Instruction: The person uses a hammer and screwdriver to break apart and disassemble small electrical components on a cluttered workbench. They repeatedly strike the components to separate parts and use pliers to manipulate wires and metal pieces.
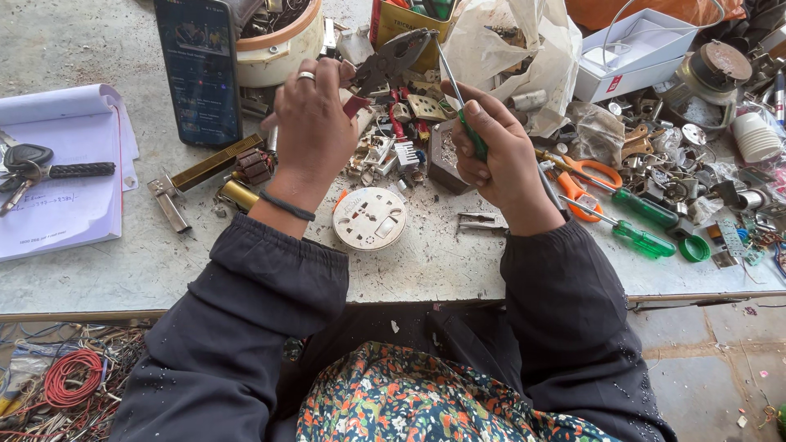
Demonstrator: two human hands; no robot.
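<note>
Two hands work above the middle of the desk (98,278). The left hand (311,123), closed tight, grips the red handles of a pair of pliers (389,59), whose dark jaws point toward the far edge. The right hand (495,147), also closed, holds a green-handled screwdriver (458,98) with its thin shaft slanting up beside the pliers. Just below the hands lies a round white socket plate (369,218). Orange scissors (583,184) and two more green screwdrivers (643,225) lie to the right; a phone (201,69) and a notepad (57,188) lie toward the left edge.
</note>
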